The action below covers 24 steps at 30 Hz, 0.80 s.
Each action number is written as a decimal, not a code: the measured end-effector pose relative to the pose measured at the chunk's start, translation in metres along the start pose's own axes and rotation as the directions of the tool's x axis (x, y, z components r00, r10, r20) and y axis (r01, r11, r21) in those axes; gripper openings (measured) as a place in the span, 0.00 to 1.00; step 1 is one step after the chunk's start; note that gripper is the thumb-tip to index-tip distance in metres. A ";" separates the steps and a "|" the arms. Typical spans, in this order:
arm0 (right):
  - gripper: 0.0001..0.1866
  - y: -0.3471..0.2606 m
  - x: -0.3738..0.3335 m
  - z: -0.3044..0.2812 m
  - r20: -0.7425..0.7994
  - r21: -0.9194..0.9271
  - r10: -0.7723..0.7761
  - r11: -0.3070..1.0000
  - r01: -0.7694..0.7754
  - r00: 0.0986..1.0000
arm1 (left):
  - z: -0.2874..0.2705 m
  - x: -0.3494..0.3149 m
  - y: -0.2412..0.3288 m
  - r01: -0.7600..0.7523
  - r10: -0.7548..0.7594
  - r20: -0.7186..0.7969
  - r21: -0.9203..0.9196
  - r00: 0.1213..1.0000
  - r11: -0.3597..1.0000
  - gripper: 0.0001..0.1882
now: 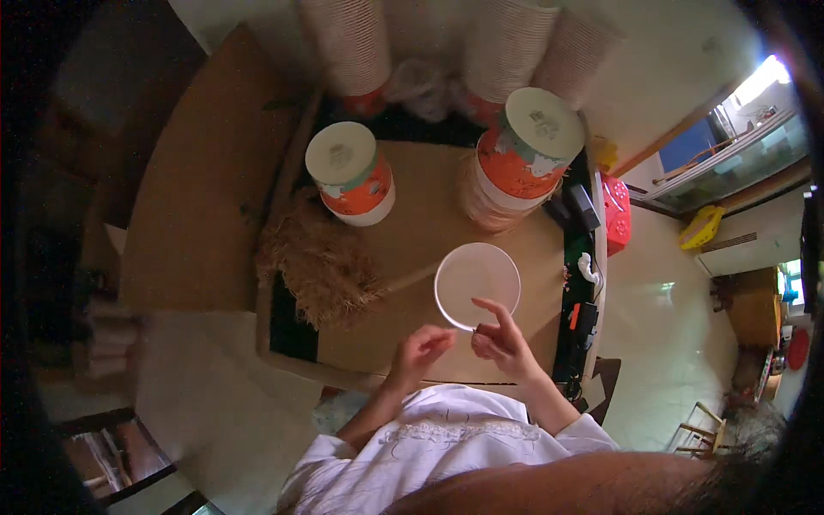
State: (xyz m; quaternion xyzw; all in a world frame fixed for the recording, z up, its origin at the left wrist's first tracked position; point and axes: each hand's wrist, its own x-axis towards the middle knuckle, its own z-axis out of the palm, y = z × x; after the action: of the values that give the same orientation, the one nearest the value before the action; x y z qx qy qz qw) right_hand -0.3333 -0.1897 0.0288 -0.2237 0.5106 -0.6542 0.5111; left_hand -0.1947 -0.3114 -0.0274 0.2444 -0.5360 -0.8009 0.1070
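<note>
A round white paper bowl [477,273] stands mouth up on the cardboard sheet, just beyond my hands. My left hand [421,352] is by its near left side, fingers drawn together in a pinch; anything in them is too small to make out. At the bowl's near rim is my right hand [502,343], its index finger stretched over the mouth, the thumb and other fingers curled together. Whatever those curled fingers hold is hidden. A tangled heap of tan raffia-like fibre [326,262] lies to the left, with a few strands trailing toward the bowl.
Orange-and-green printed paper bowls stand upside down in a left stack [356,193] and a right stack [521,176]. Tall columns of nested bowls [352,51] rise behind. Along the right edge lie a black device with an orange part [584,324] and a red plastic stool [616,213] beyond.
</note>
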 end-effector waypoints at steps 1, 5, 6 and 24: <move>0.29 -0.002 0.001 0.005 -0.005 0.086 0.025 0.996 -0.025 1.000 | 0.003 0.004 0.016 0.070 -0.052 0.076 -0.259 0.996 0.963 0.12; 0.31 -0.001 0.005 0.015 -0.018 0.290 0.068 0.955 -0.060 0.998 | 0.011 0.011 0.027 0.068 0.006 0.205 -0.353 0.979 0.933 0.14; 0.31 -0.002 0.005 0.016 -0.016 0.289 0.067 0.955 -0.059 0.998 | 0.012 0.011 0.026 0.072 0.005 0.198 -0.378 0.980 0.923 0.14; 0.05 0.019 0.009 0.007 -0.236 -0.213 -0.089 0.976 0.037 0.968 | 0.022 0.024 -0.003 -0.090 0.055 -0.158 -0.221 0.986 0.971 0.03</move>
State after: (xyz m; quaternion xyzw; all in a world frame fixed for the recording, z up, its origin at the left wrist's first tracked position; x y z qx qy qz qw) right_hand -0.3226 -0.2003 0.0120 -0.2099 0.6274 -0.6359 0.3974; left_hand -0.2260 -0.3027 -0.0302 0.2707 -0.4399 -0.8317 0.2038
